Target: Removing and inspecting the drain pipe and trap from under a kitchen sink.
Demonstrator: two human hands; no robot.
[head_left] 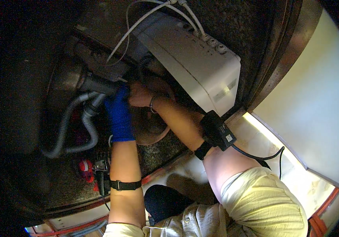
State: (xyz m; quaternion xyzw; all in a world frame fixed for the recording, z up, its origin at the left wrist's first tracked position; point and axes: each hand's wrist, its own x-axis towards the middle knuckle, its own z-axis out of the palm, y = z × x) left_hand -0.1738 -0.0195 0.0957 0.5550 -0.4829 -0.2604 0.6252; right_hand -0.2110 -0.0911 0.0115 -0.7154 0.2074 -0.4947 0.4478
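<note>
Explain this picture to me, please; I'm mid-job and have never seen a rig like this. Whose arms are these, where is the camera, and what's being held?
There is no robot here: the arms belong to a person. The picture comes from a wide fisheye camera worn on their head, looking down, so straight edges bend near the rim. The left hand wears a blue glove; the right hand is bare. They are close together by the end of a dark grey pipe. It is too dark to tell what either grip holds. Ribbed grey hoses hang below the pipe, and a white box sits to the right. On the dark speckled surface lies a red-and-white item. A black device is strapped to the right forearm.
</note>
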